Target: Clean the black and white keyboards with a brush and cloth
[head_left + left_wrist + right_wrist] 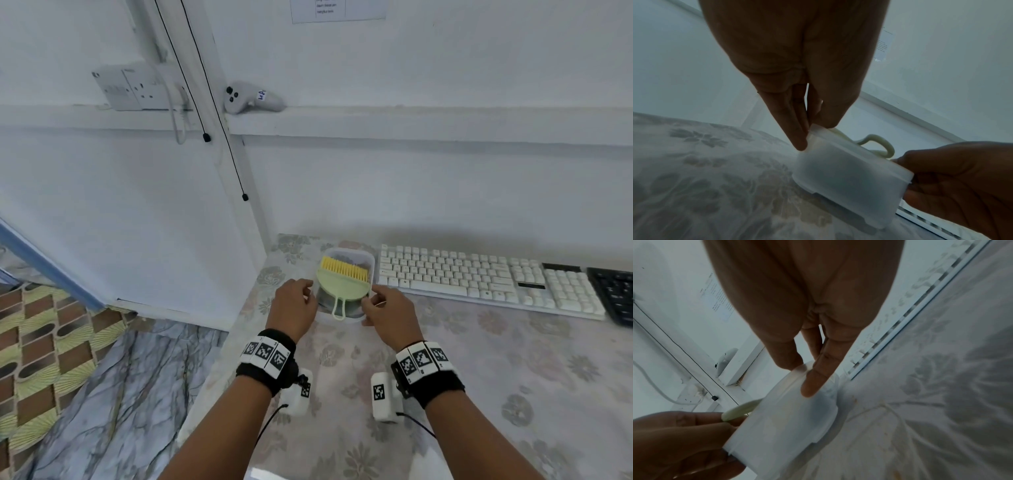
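Observation:
A clear plastic container (368,255) stands on the floral table, left of the white keyboard (479,281). Across its top lies a pale green brush (342,284) with yellow bristles; something grey sits under it. My left hand (308,291) pinches the container's left rim, fingers pointing down (807,134) on the container (849,175). My right hand (371,298) holds the right side, fingertips on the container's wall (803,378). The brush's handle loop (879,146) sticks out over the rim. The black keyboard (613,294) shows partly at the right edge.
The table's left edge (239,325) runs just beside the container, with marbled floor below. A wall stands right behind the table. On the wall ledge rests a grey controller (251,97). A socket (133,89) and two hanging black cords (239,171) lie farther left.

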